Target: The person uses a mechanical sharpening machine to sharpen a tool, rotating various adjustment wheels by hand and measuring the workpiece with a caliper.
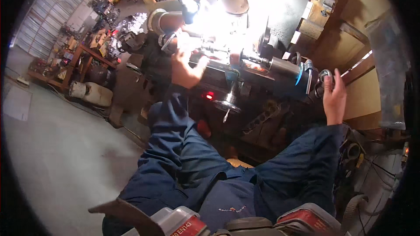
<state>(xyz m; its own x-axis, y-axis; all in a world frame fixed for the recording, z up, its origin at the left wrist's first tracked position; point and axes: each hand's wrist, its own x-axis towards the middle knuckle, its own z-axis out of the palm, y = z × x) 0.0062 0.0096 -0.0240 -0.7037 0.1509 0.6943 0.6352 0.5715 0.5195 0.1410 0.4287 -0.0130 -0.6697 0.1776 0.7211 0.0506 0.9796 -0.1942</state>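
Lathe [284, 70]: landmark, long and dark. Shaft [214, 49]: lengthwise at lathe's middle, partly lost in glare. Left hand [187, 68]: at lathe's left end; thumb apart, fingertips washed out, grip impossible to tell. Right hand [335, 98]: at lathe's right end; fingers wide, thumb beside handwheel [324, 76], contact unclear. Crank wheel [228, 105]: jutting past lathe's near edge. Floor [78, 148]: broad pale stretch left of lathe. Wooden panel [371, 91]: right of lathe.

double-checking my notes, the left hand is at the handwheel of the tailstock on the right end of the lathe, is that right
Wrong hand: the head view shows the right hand, not the left hand, at the handwheel of the tailstock on the right end of the lathe.
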